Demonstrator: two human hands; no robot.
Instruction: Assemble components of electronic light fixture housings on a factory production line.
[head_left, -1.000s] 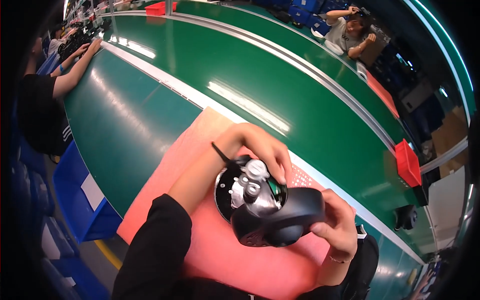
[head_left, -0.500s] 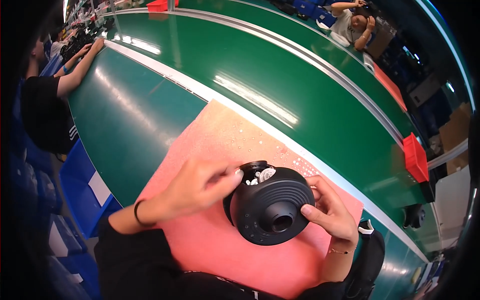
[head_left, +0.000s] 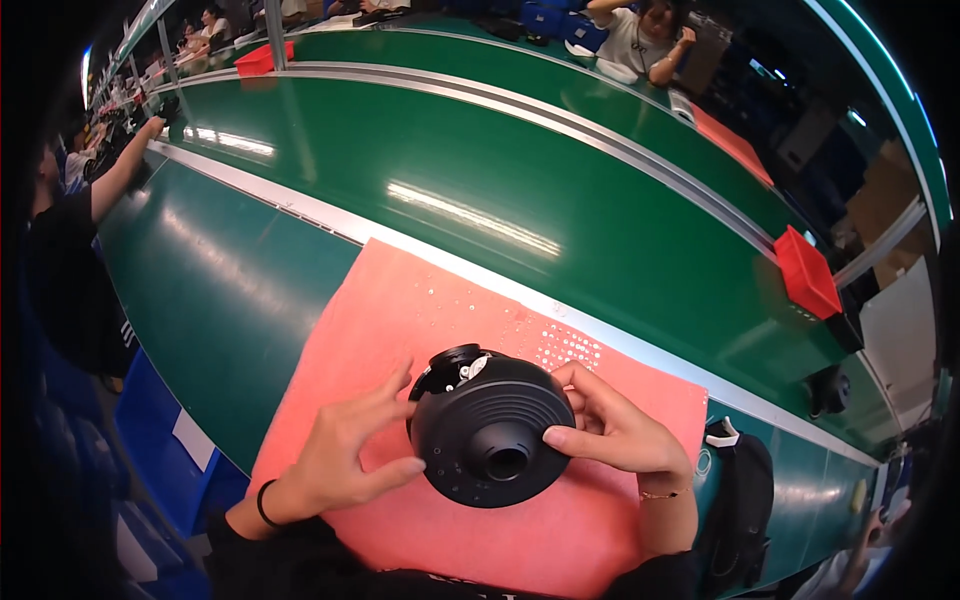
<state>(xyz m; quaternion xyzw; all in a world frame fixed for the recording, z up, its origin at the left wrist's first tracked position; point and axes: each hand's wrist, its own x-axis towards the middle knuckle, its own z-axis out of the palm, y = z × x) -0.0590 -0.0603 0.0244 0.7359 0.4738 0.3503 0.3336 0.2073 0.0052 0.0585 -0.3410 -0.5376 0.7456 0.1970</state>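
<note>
A black, round plastic housing (head_left: 490, 420) rests on a pink mat (head_left: 600, 510). It has ridged rings, a short tube with a dark hole at its front, and small marks on its lower left. White mechanical parts (head_left: 473, 370) show in a gap at its far left rim. My right hand (head_left: 620, 425) grips the right edge, thumb on the front and fingers behind. Beside the left edge, my left hand (head_left: 355, 445) holds nothing, thumb and fingers spread. Whether its tips touch the housing I cannot tell.
Small clear beads or dots (head_left: 568, 345) lie on the mat's far part. Beyond it runs a green conveyor belt (head_left: 400, 150) behind a pale rail. A black cloth-like case (head_left: 740, 485) lies to the right, a red bin (head_left: 806, 272) farther off. Co-workers sit left and across.
My left hand has drawn away from the gap at the housing's top and opened beside its left edge. The right hand keeps its grip. The whole view has shifted somewhat.
</note>
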